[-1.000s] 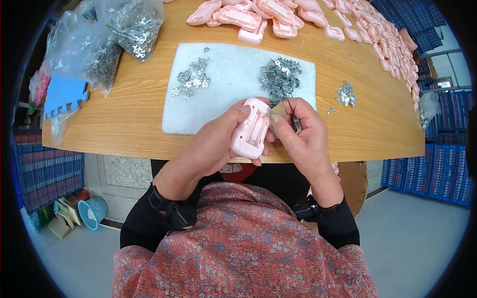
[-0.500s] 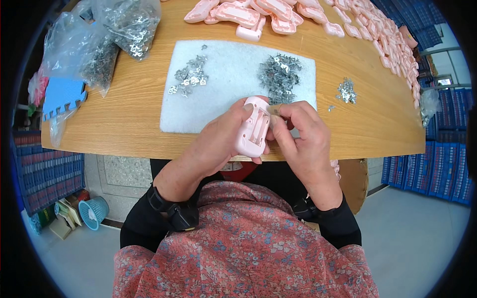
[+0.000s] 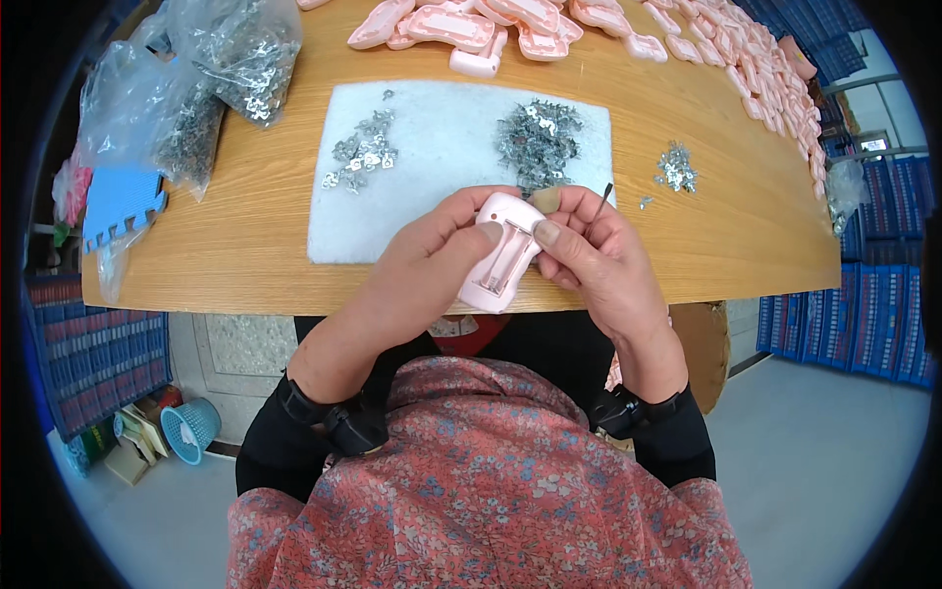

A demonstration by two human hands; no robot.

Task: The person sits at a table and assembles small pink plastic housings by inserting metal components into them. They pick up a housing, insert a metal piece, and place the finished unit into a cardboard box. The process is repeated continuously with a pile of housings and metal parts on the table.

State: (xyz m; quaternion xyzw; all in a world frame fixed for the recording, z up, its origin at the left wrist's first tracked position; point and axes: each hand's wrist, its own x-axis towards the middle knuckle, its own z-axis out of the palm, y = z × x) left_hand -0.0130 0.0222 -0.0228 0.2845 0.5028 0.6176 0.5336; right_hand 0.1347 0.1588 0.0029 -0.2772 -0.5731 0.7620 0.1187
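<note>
A pink plastic casing [image 3: 505, 257] with an open battery compartment is held over the near edge of the white pad [image 3: 432, 118]. My left hand [image 3: 422, 260] is closed around its left side, thumb laid across the upper part. My right hand [image 3: 599, 250] grips the right edge, its thumb pressed at the compartment's rim and a yellowish cover on the index fingertip. A thin dark tool [image 3: 604, 199] sticks up between the right fingers; its other end is hidden. Small metal contacts show inside the compartment. A heap of metal clips [image 3: 538, 142] lies just beyond my hands.
Flatter metal plates [image 3: 360, 152] lie on the pad's left, and a small pile [image 3: 677, 169] on the wood at right. Clear bags of metal parts [image 3: 240, 64] and a blue foam mat [image 3: 123, 204] sit left. Many pink casings [image 3: 451, 29] fill the far side.
My right thumb has come onto the casing's right edge, and the dark tool now shows between the right fingers. The casing has turned slightly. The whole view has shifted a little.
</note>
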